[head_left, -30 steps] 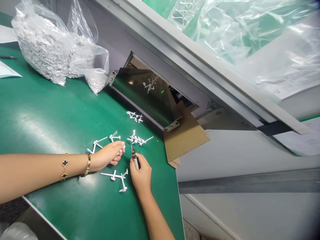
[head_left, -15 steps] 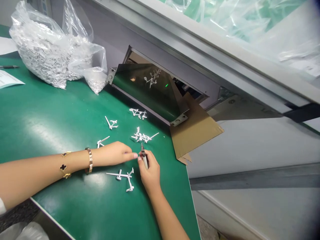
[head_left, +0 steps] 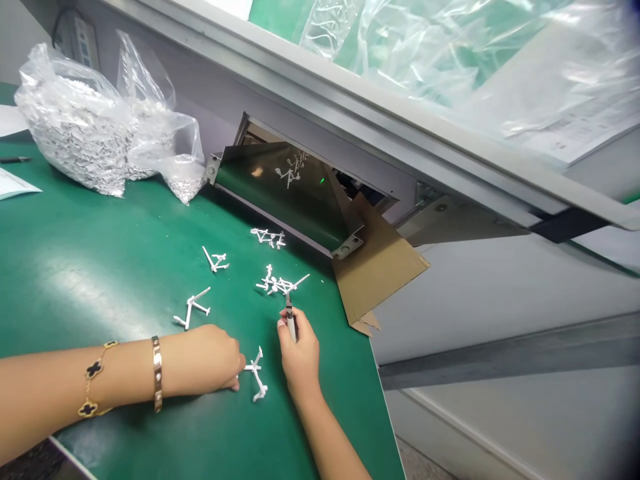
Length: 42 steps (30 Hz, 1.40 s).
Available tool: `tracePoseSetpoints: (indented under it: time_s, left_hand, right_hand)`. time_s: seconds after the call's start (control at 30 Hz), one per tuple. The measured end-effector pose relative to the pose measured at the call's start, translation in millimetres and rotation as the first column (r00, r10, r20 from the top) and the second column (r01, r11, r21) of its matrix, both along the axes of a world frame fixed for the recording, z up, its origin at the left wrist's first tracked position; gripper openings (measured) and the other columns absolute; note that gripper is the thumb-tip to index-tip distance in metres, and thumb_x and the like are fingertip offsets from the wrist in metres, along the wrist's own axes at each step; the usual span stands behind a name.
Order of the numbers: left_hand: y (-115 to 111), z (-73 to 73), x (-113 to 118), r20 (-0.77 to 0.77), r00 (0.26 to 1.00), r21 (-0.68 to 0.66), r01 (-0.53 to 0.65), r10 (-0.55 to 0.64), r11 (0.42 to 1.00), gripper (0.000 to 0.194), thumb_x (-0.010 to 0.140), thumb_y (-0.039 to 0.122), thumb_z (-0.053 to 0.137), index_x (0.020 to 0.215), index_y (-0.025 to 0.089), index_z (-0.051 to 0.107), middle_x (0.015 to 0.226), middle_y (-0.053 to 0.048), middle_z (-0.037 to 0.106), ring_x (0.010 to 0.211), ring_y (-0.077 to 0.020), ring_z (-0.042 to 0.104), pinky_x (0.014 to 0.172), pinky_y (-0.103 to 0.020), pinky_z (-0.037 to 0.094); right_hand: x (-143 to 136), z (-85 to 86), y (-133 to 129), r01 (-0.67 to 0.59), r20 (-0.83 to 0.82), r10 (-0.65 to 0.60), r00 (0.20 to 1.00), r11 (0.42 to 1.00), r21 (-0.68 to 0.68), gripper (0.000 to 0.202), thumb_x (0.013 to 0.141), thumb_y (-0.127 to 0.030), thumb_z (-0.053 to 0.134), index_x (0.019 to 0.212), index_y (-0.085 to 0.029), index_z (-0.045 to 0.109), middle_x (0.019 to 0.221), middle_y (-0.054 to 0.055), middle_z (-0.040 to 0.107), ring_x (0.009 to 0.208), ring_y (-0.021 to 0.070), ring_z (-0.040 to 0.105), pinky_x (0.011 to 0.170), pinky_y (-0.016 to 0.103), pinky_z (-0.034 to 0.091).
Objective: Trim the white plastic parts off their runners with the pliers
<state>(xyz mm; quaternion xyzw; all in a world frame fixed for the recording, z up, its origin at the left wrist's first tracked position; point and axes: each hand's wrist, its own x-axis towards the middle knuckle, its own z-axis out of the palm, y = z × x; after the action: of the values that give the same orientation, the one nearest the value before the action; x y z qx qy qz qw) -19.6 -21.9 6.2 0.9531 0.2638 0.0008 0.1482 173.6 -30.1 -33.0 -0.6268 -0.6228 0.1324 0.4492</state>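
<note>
One white branch meets the left hand at its right, visible length running near-to-far, left-hand closure indeterminable; the right hand, farther off, grips cutters.

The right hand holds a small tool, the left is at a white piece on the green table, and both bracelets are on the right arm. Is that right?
Not quite: both bracelets are on the left arm, as the head view shows. The rest stands: the right hand holds a small tool, the left hand is at a white piece on the green table.
</note>
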Motion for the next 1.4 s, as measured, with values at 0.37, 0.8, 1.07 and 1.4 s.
tracePoseSetpoints:
  time_s: [0.37, 0.8, 1.07, 1.4]
  left_hand:
    - [19, 19.2, 5, 0.218, 0.917, -0.865, 0.022, 0.335, 0.501, 0.022, 0.074, 0.032, 0.041, 0.058, 0.017, 0.039, 0.051, 0.004, 0.033, 0.042, -0.0063, 0.026, 0.040, -0.019, 0.019]
    - [28, -12.5, 16, -0.005, 0.448, -0.910, 0.368, 0.894, -0.190, 0.021, 0.067, 0.023, 0.048, 0.083, 0.012, 0.057, 0.069, 0.000, 0.048, 0.047, -0.0034, 0.036, 0.035, -0.015, 0.012]
    - [33, -15.1, 15, 0.050, 0.416, -0.939, 0.330, 0.908, -0.100, 0.020, 0.069, 0.030, 0.059, 0.074, 0.011, 0.054, 0.069, 0.001, 0.045, 0.047, -0.0011, 0.034, 0.036, -0.015, 0.010]
    - [33, -10.8, 11, 0.272, 0.507, -0.958, 0.219, 0.818, 0.184, 0.039, 0.073, 0.054, 0.053, 0.078, 0.016, 0.047, 0.065, 0.005, 0.035, 0.045, -0.0017, 0.023, 0.036, -0.014, 0.008]
  right_hand:
    - [7, -6.4, 11, 0.109, -0.030, -0.108, 0.994, 0.994, 0.032, 0.019, 0.078, -0.031, 0.046, 0.089, -0.018, 0.053, 0.085, 0.005, 0.056, 0.077, 0.0201, 0.053, 0.071, 0.030, 0.042]
    - [5, -14.7, 79, 0.012, 0.259, -0.034, 0.965, 0.996, 0.083, 0.020, 0.074, -0.023, 0.041, 0.088, -0.017, 0.054, 0.090, 0.008, 0.055, 0.081, 0.0235, 0.052, 0.075, 0.037, 0.042]
    - [7, -5.6, 55, 0.230, -0.045, -0.232, 0.972, 0.886, 0.402, 0.010, 0.083, -0.024, 0.046, 0.087, -0.017, 0.052, 0.087, 0.005, 0.050, 0.080, 0.0183, 0.051, 0.075, 0.032, 0.041]
    - [-12, 6.4, -11, -0.305, 0.378, 0.125, 0.917, 0.831, 0.465, 0.021, 0.084, -0.006, 0.043, 0.096, -0.021, 0.051, 0.088, 0.005, 0.050, 0.082, 0.0188, 0.051, 0.071, 0.034, 0.046]
